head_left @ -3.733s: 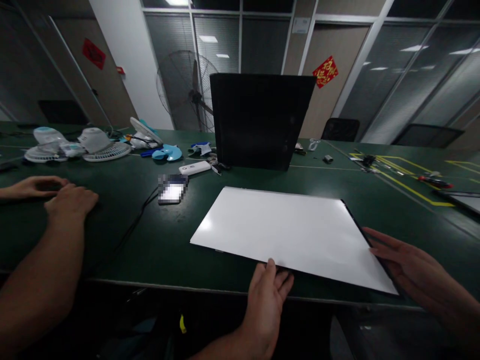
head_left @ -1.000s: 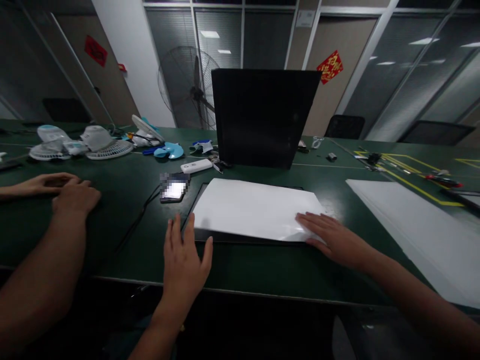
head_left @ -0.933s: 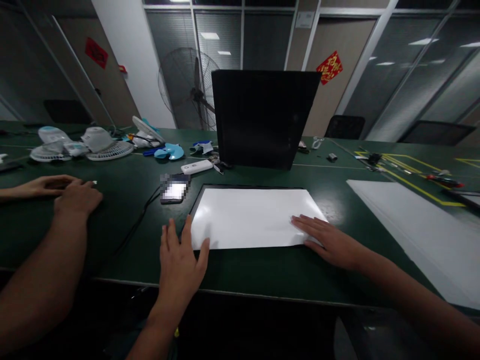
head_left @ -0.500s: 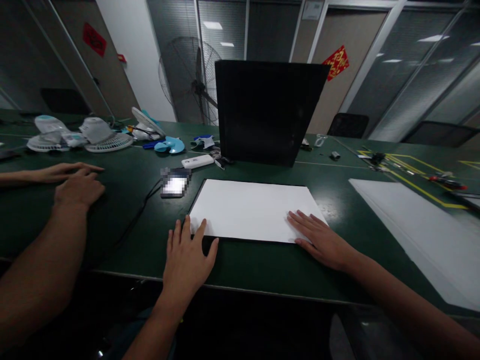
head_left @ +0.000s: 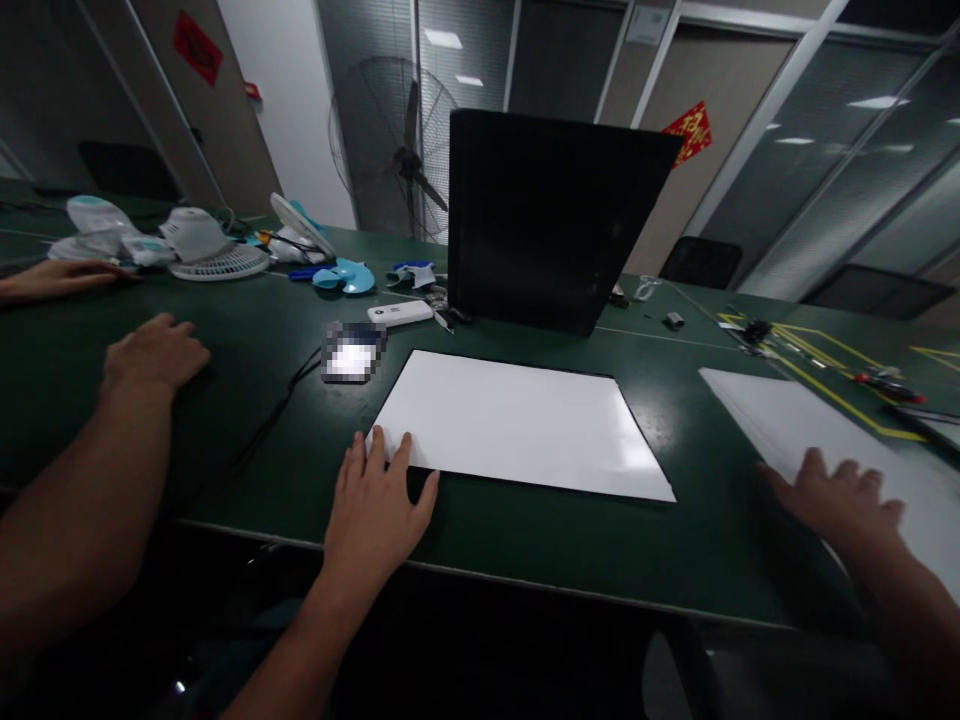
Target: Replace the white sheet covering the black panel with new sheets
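A white sheet (head_left: pixel 525 425) lies flat on the green table (head_left: pixel 562 540), a thin black edge showing under its rim. My left hand (head_left: pixel 379 500) rests open on the table, fingertips touching the sheet's near left corner. My right hand (head_left: pixel 844 498) lies open with spread fingers at the near edge of a stack of white sheets (head_left: pixel 840 450) on the right, apart from the middle sheet.
A tall black stack (head_left: pixel 551 235) stands upright behind the sheet. A phone (head_left: pixel 349 352) with a cable, a white device (head_left: pixel 400 313) and fan parts (head_left: pixel 217 262) lie at the left back. Another person's hand (head_left: pixel 154 352) and forearm rest at the left. Yellow tape lines (head_left: pixel 832 370) mark the right side.
My right hand has left the middle sheet's right corner and moved right to the stack of white sheets. My left hand stays at the near left corner. The view has shifted right.
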A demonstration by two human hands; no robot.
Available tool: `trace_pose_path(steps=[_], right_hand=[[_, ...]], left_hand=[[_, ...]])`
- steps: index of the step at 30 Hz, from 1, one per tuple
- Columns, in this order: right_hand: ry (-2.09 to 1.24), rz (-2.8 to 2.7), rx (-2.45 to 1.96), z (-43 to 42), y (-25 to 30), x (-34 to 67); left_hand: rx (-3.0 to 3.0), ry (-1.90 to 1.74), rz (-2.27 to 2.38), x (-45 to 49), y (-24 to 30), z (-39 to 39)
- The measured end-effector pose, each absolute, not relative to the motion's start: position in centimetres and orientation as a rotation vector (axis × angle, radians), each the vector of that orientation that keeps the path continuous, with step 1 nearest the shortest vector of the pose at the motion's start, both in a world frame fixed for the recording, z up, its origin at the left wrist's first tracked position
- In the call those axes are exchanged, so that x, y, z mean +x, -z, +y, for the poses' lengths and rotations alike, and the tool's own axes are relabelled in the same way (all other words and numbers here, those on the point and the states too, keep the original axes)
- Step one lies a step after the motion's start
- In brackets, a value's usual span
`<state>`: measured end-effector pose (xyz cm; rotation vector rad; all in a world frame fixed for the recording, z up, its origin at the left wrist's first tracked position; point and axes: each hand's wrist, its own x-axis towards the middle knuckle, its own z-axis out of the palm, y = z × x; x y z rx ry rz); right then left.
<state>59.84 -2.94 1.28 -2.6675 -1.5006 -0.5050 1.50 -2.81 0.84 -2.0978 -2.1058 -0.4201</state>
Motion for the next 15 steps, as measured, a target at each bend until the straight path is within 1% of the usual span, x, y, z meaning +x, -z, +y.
trace_pose_path(steps=[3, 5, 9, 15], right_hand=[[0.169, -1.203, -2.833, -4.5, -0.4, 63.0], [0.068, -1.234, -2.829, -5.0, 0.0, 63.6], [0.109, -1.302, -2.829, -4.7, -0.5, 62.2], [0.200, -1.418, -2.841, -4.5, -2.8, 59.0]], left_hand=[[-2.090, 0.460, -2.103, 1.4, -0.7, -2.8], [-2.096, 0.488, -2.096, 1.3, -0.5, -2.7], [-2.118, 0.564, -2.095, 0.9, -0.2, -2.6], [-2.022, 0.673, -2.138, 0.9, 0.0, -2.7]])
